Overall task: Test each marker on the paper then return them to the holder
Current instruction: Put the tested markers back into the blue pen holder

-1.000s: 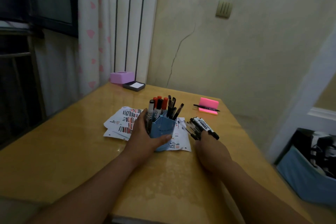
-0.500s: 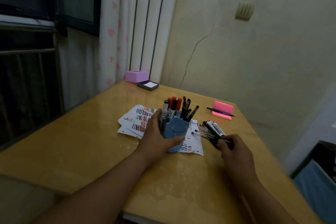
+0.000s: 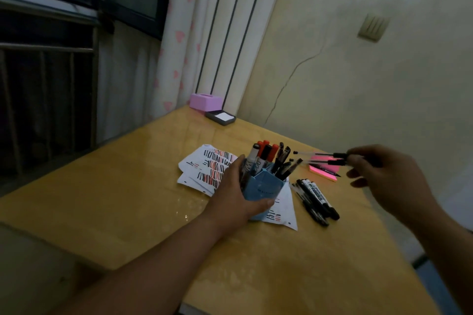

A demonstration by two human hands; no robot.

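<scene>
While the left hand (image 3: 238,197) grips the blue holder (image 3: 265,188), fingers curled round its left wall and thumb across its front, part of that wall is hidden. The holder stands upright on the striped paper sheets (image 3: 208,170) and contains markers (image 3: 266,151). The right hand (image 3: 384,181) pinches two thin pens (image 3: 339,155) by one end, level above the pink sticky pad (image 3: 323,174). Loose markers (image 3: 316,195) lie on the table (image 3: 128,199), just right of the holder. Print on the holder front and on the barrel labels is illegible.
</scene>
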